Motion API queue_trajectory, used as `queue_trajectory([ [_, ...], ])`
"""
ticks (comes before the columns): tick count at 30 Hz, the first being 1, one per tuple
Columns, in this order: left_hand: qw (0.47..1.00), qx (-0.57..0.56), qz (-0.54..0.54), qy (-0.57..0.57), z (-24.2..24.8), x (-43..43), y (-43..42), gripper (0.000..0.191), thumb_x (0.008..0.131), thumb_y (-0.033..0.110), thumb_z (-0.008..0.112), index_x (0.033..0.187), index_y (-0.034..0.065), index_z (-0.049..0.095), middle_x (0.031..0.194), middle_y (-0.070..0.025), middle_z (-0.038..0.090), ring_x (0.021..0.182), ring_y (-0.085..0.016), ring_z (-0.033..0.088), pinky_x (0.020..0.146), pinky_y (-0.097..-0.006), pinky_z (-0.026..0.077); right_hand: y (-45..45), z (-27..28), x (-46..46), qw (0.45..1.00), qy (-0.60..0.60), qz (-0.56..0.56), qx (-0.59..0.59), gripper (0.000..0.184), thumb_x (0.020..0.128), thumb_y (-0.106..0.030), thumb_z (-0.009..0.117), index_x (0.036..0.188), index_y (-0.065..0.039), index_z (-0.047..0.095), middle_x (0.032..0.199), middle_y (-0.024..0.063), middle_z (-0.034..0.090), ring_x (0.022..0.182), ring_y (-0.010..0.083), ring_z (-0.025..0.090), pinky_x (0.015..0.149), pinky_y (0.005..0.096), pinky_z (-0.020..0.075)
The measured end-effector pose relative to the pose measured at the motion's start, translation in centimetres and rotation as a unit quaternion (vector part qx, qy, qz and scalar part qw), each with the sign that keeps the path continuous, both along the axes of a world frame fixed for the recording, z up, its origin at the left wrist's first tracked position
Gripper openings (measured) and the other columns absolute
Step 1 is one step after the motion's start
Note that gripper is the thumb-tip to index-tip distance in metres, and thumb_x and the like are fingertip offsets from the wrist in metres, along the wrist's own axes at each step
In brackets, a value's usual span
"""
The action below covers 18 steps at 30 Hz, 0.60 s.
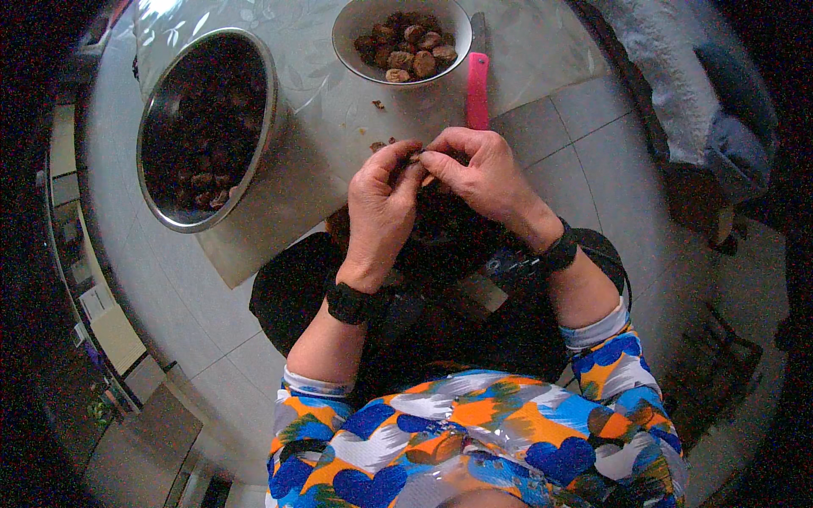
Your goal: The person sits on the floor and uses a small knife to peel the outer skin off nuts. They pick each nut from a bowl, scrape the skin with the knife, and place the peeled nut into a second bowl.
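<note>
Above the near edge of the table, my left hand [383,198] and my right hand [486,170] meet fingertip to fingertip. Between them they pinch a small brown piece [416,157], mostly covered by the fingers. Crumbs [378,146] lie on the tablecloth just past my left fingers. A white bowl [340,51] with a dark rim stands beyond my hands and holds several wrinkled, brown, nut-like pieces [406,54]. Right of the bowl lies a knife with a pink handle [477,92], its end close to my right knuckles.
At the left a deep metal basin [272,117] contains many dark brown pieces [209,178]. A pale patterned tablecloth [305,152] covers the table. Tiled floor [552,152] shows around it. A light fluffy textile [673,82] is at the upper right.
</note>
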<state>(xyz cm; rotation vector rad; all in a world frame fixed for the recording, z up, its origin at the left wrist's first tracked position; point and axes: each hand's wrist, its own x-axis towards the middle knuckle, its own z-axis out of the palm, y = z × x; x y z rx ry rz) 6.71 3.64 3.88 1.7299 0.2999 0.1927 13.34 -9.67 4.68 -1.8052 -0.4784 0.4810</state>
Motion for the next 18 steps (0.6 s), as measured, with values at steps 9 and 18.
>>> queue_trajectory([
  [9, 0.999, 0.035, -0.003, 0.015, 0.4, -0.1, 0.1, 0.016, 0.082, 0.004, 0.059, 0.096, -0.0037, 0.061, 0.086, -0.0119, 0.064, 0.078, -0.016, 0.061, 0.070, -0.0271, 0.049, -0.1, 0.1, 0.0, 0.995, -0.082, 0.024, -0.043, 0.021, 0.080, -0.017, 0.052, 0.079, 0.002, 0.061, 0.072, 0.0216, 0.061, 0.069, 0.0371, 0.062, 0.061, 0.0421, 0.0491],
  [18, 0.996, 0.077, 0.018, -0.030, 0.1, 0.4, -0.1, 0.013, 0.081, 0.004, 0.060, 0.092, -0.0019, 0.061, 0.083, -0.0111, 0.063, 0.073, -0.017, 0.060, 0.066, -0.0271, 0.048, 0.2, -0.9, -0.3, 0.997, 0.062, 0.024, -0.027, 0.020, 0.083, -0.010, 0.052, 0.094, 0.005, 0.058, 0.080, 0.0091, 0.063, 0.068, 0.0112, 0.058, 0.059, 0.0264, 0.0494],
])
